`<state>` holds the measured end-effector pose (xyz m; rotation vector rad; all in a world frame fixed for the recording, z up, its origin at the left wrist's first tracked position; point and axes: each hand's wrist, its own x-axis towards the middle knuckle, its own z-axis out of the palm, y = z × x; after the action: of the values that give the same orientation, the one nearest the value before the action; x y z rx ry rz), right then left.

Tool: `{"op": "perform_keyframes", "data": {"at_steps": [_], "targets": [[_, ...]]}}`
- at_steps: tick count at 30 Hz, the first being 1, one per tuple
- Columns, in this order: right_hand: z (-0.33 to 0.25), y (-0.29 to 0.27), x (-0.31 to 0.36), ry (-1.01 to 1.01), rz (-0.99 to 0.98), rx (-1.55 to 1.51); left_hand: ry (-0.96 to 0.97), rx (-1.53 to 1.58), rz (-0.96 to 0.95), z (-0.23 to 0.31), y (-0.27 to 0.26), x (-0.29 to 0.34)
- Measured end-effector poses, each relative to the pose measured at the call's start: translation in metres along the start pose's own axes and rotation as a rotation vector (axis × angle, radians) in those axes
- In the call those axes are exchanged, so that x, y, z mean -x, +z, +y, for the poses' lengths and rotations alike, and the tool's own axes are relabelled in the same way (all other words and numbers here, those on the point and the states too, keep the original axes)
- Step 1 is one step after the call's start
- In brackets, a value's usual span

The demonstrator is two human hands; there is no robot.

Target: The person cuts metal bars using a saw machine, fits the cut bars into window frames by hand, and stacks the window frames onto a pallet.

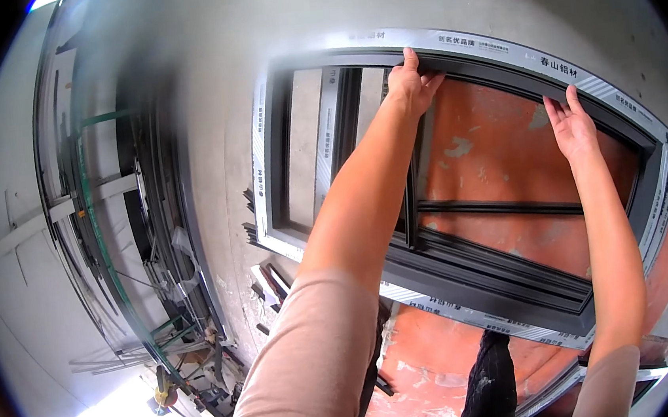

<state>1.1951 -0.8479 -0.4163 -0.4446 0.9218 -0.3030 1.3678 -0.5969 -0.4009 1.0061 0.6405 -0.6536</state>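
Note:
A large dark grey window frame [487,324], its outer edges covered in printed white protective film, lies in front of me, tilted in the view. My left hand [413,90] is at the middle of its far bar, with the thumb over the bar and the fingers against the inner edge. Farther right along that same bar, my right hand [573,128] holds it in a similar way, palm showing. Dark uprights divide the frame, and a thin dark crossbar [501,207] spans its right-hand section. The undersides of the fingertips are partly hidden by the bar.
A worn orange surface [435,362] shows beneath and through the frame. At left, a green metal rack [112,260] holds long dark profiles. Short dark offcuts [273,285] lie beside the frame's left end. Another film-edged piece [549,396] sits at lower right.

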Motion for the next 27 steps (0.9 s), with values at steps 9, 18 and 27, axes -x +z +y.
{"op": "perform_keyframes", "data": {"at_steps": [9,18,27], "targets": [[0.005,0.004,-0.004,-0.026,0.121,-0.003,0.042,0.214,-0.127,-0.018,-0.011,-0.032],[0.001,-0.003,-0.013,-0.087,0.218,0.063,0.066,0.166,-0.149,-0.021,0.001,-0.020],[0.012,0.011,-0.006,-0.116,0.240,-0.123,0.145,0.222,0.015,0.052,-0.062,-0.045]]}}
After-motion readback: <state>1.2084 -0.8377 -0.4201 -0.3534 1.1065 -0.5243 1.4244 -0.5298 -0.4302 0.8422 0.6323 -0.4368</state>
